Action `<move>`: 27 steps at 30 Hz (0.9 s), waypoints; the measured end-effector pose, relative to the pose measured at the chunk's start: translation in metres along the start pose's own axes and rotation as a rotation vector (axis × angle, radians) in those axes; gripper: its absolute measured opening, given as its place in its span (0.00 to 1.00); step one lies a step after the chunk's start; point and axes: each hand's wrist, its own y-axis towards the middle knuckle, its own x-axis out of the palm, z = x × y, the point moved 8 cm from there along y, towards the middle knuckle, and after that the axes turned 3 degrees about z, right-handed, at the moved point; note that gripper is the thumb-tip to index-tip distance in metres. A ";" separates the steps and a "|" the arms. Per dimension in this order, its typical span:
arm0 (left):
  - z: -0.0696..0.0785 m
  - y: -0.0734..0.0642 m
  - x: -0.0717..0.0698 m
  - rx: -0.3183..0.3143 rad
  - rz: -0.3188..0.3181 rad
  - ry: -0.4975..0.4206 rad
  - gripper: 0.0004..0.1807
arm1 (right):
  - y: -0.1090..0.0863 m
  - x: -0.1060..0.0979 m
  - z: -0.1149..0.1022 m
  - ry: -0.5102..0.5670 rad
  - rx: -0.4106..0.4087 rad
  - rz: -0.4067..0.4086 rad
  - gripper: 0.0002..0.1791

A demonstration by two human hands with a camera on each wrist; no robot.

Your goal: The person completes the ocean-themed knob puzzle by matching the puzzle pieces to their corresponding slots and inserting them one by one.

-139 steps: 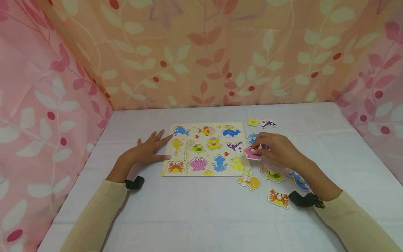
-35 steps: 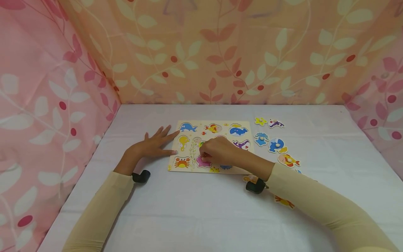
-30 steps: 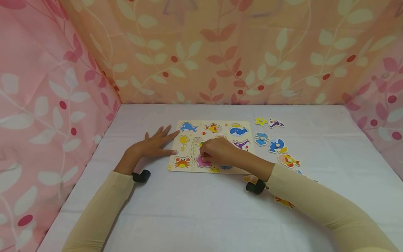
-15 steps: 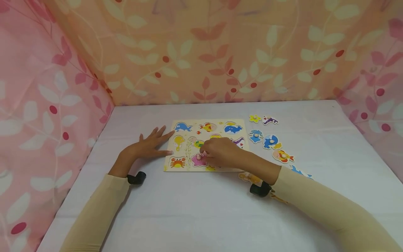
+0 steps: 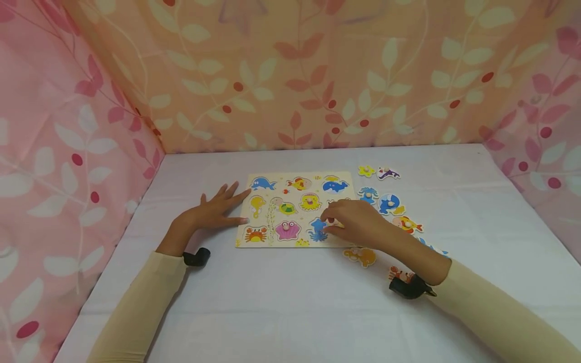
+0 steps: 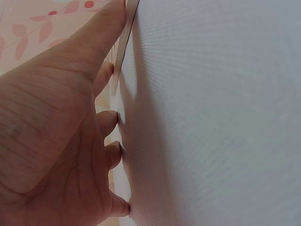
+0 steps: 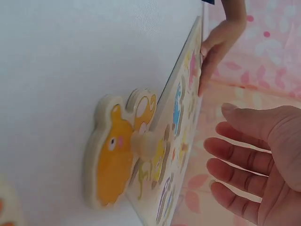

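Your white-covered table (image 5: pixel 272 307) carries the sea-animal puzzle board (image 5: pixel 297 217), which looks stiff, light and likely to slide on the cloth unless you steady it. Your left hand (image 5: pixel 215 209) spreads its fingers at the board's left edge, thumb and forefinger reaching it; you cannot tell how hard they press. Your right hand (image 5: pixel 354 219) hangs over the board's near right part with fingers loosely bent and nothing between them, and it covers much of the starfish and orca spaces. The pink clam piece (image 5: pixel 288 232) sits at its place in the near row; whether it is fully seated is hard to tell. Loose pieces lie right of the board and along its near edge. The seahorse piece (image 7: pixel 113 160) shows a thick, rigid rim, so expect light, hard pieces that are not easily broken. Your right arm partly hides the blue dolphin piece (image 5: pixel 433 247), and the wrist camera cuts across the crab piece (image 5: pixel 401 274). Take each by its small round knob (image 7: pixel 145 145), which may be smooth, so pinch squarely.
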 end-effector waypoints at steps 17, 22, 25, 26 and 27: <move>-0.008 0.003 0.007 -0.013 0.004 0.000 0.54 | -0.052 0.002 0.025 -0.030 0.091 0.005 0.10; -0.008 0.003 0.007 -0.018 0.004 -0.005 0.54 | -0.059 0.004 0.030 -0.034 0.101 -0.009 0.08; -0.007 0.004 0.006 -0.010 0.008 -0.008 0.54 | -0.062 0.005 0.032 -0.039 0.105 -0.024 0.07; -0.007 0.004 0.006 -0.012 0.008 -0.005 0.53 | -0.062 0.005 0.033 -0.035 0.104 -0.030 0.07; -0.007 0.004 0.005 -0.011 0.009 -0.003 0.53 | -0.062 0.005 0.033 -0.031 0.106 -0.039 0.07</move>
